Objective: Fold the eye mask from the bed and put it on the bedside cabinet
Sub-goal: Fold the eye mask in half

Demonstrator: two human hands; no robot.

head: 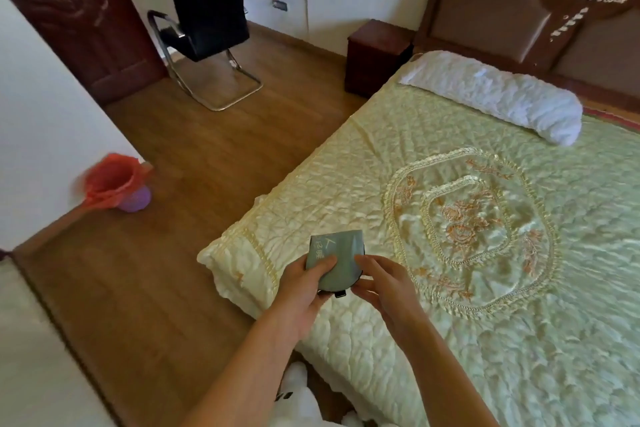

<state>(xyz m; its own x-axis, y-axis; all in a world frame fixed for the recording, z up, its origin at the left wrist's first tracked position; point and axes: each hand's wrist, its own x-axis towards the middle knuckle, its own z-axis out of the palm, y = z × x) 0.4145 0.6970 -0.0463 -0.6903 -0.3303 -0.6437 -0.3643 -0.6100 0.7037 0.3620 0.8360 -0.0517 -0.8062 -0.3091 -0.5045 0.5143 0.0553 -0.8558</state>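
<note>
Soft, even daylight is filling the room, leaving it bright with no hard shadows. The satin bedspread (450, 218) is giving off pale sheen along its quilted ridges, strongest at the near left corner. The white wall (52, 107) on the left is washing out almost featureless. The wide lens is bending straight lines toward the edges, tilting the headboard (519, 21) and door (69, 10). The red-lined bin (117, 184) is smearing with motion blur, and fine detail is looking soft and smudged throughout.
</note>
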